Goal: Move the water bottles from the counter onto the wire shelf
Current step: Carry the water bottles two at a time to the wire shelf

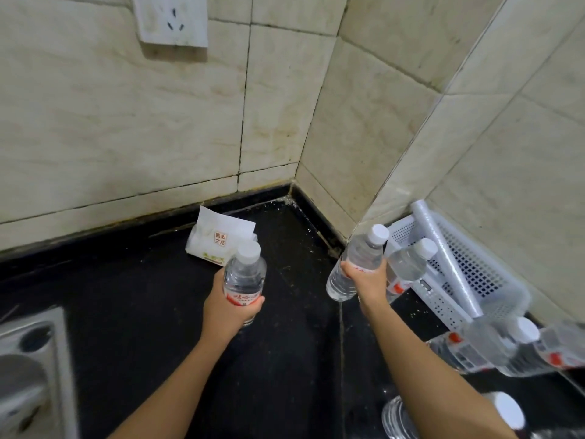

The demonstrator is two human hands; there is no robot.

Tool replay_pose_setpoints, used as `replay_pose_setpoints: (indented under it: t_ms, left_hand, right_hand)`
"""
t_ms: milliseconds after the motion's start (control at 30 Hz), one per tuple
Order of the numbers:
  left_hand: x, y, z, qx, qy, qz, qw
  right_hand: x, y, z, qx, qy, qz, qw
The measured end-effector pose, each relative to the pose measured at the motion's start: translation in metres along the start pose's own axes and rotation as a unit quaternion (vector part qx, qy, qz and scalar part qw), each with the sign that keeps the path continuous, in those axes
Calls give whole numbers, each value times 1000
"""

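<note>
My left hand (pixel 229 304) grips a clear water bottle (pixel 245 274) with a white cap and red label, held upright above the black counter (pixel 142 296). My right hand (pixel 368 282) is closed around a second water bottle (pixel 361 255), tilted with its cap up and to the right. Just right of it stands another bottle (pixel 408 264) in front of a white perforated basket (pixel 474 274). More bottles lie at the right edge (pixel 506 346), and one stands at the bottom right (pixel 399 419), partly hidden by my right forearm. No wire shelf is in view.
A white tissue pack (pixel 221 239) sits near the counter's back corner. A white roll (pixel 443 255) lies across the basket. A metal stove burner (pixel 28 375) is at the lower left. Tiled walls close in the corner, with a wall socket (pixel 171 19) up high.
</note>
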State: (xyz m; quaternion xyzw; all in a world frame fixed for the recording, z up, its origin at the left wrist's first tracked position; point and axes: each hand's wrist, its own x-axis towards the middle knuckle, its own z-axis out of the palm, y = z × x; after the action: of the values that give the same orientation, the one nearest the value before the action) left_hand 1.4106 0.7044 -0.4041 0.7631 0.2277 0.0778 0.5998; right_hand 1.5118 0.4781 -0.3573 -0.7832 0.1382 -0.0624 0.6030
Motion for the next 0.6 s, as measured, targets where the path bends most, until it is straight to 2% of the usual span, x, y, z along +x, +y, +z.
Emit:
replay_pose_setpoints:
  t_ms: [367,600]
  left_hand:
    - [-16,0,-1,4,3,19,1000]
    - [-73,-6,-2,-5,-19,20,1000]
  right_hand:
    - [-91,27,-29,-40,-26,21,999]
    - [-155,40,-55,-67,-36,41,996]
